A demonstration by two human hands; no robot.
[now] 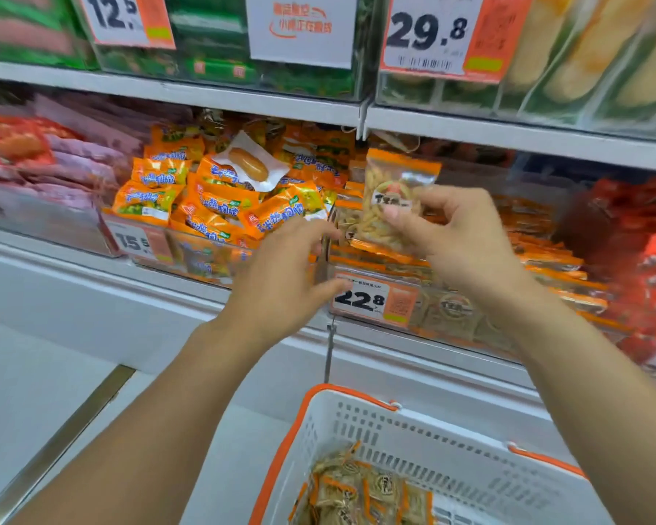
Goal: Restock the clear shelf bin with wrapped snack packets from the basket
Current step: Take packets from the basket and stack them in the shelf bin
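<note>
Shop shelf, clear bin (451,297) of orange-edged packets; right hand (447,236) fingers pinching snack packet (391,195) above it. Left hand (281,282) fingers spread, empty; basket (413,441) below.

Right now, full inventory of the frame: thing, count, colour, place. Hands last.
held snack packet: one, clear with orange trim, above the 22.8 bin
clear shelf bin: one, transparent, middle shelf right of centre, holds matching packets
22.8 price tag: one, white and orange, on that bin's front
orange packets: many, orange-yellow, heaped in the bin to the left
sausage packet: one, white, on top of the orange heap
basket: one, white with orange rim, bottom centre
basket packets: several, tan and orange, inside the basket
left hand: open, at the bin divider
right hand: pinches the held snack packet
</note>
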